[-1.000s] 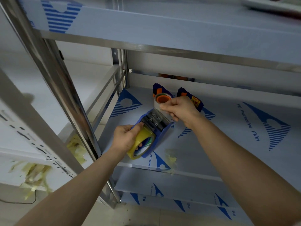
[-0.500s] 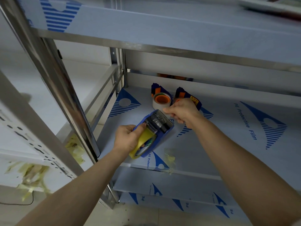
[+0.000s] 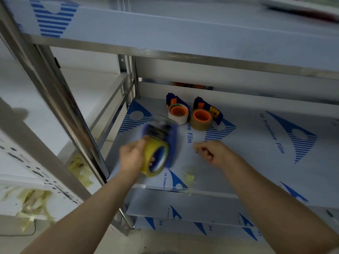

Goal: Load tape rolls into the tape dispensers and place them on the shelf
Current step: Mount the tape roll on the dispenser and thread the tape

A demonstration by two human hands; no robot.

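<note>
Head view, middle level of a steel rack. The left hand (image 3: 132,156) grips the blue dispenser (image 3: 161,131) at its lower end, fingers curled round the yellow roll (image 3: 156,160) seated in it. The tool is blurred and held above the shelf (image 3: 256,162), near the front left, not resting on it. The right hand (image 3: 213,153) hovers near the tool without touching it, fingers loosely curled with nothing visible in them. At the back of the shelf stand a dispenser with a white roll (image 3: 178,114) and a dispenser with a brown roll (image 3: 200,120), touching or nearly so. Yellowish tape scraps (image 3: 189,178) lie at the front edge. Handling, as judged: the loaded tool is light and rigid, with a smooth plastic body. The roll can turn on its hub, so a hold on the frame or handle is steadier than one on the roll alone. The cutter end likely carries a toothed blade and a sticky tape end, best kept clear of fingers.
</note>
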